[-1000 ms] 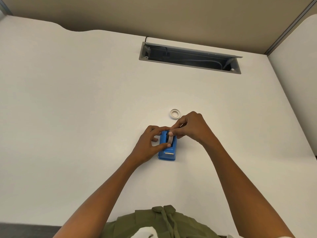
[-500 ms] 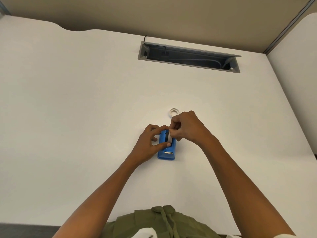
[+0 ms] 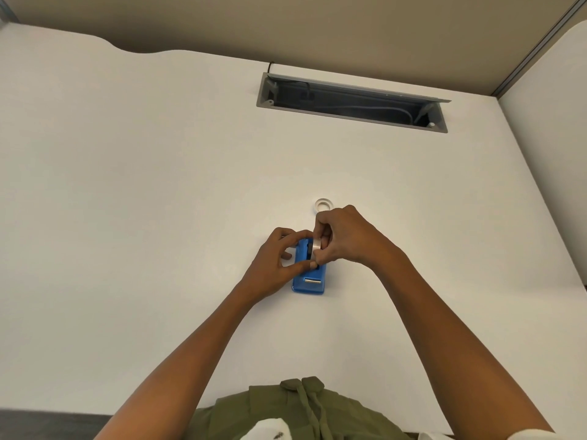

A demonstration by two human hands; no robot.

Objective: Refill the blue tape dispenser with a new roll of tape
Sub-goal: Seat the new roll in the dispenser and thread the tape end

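Observation:
The blue tape dispenser (image 3: 308,279) lies flat on the white desk, its metal cutter end toward me. My left hand (image 3: 275,265) grips its left side with thumb and fingers. My right hand (image 3: 344,240) pinches a roll of clear tape (image 3: 316,245), held on edge over the dispenser's open slot, next to a dark hub. The roll's lower part is hidden by my fingers. A second small white ring (image 3: 323,205) lies flat on the desk just beyond my right hand.
The white desk (image 3: 158,217) stretches wide on all sides. A grey cable tray opening (image 3: 352,103) with wires sits at the back. A white partition (image 3: 552,154) stands on the right. My green garment (image 3: 301,411) is at the near edge.
My right hand has turned the tape roll on edge and brought it down against the dispenser's slot. My left hand keeps its hold on the dispenser.

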